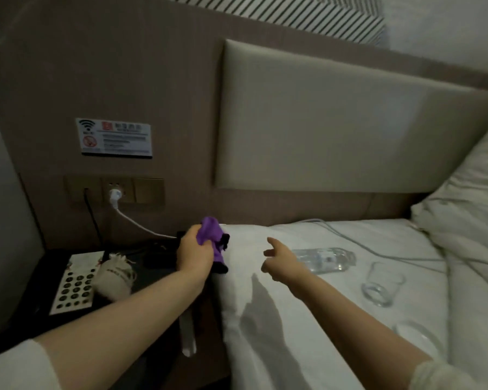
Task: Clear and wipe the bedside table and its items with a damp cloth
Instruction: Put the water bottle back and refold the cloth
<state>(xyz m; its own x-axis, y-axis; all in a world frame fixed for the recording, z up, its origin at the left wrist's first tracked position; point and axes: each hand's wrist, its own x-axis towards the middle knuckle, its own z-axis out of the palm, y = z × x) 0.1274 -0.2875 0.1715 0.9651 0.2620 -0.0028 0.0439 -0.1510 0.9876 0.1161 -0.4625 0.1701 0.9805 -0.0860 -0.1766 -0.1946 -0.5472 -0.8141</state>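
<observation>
Bedside table (54, 260), a dark, low piece of furniture at about eight o'clock in the view, is not yet fully cleared: a black telephone with a white keypad card (74, 285) lies on it, a small beige cloth pouch (114, 277) sits just beside the telephone on its three o'clock side, and black and white cables (133, 220) come down to it from the wall sockets at eleven o'clock. The left hand (193, 256) is clamped on a crumpled purple damp cloth (209, 233), fingers curled round it, above the table edge that touches the white bed sheet (265, 319). Something dark hangs under the cloth; I cannot tell what it is. The right hand (279, 258) hovers over the bed with its fingers apart and relaxed, holding nothing, near a clear plastic water bottle (324, 258) lying on its side at three o'clock. A clear drinking glass (382, 284) stands on the sheet at four o'clock, and a second glass (417, 337) is near it at five o'clock. In my judgement several risks follow. The glasses stand on soft bedding, so a push of the forearm or a press on the mattress could tip them. The wet cloth could also touch the sockets or the plug, and wiping around the cables could drag the telephone.
</observation>
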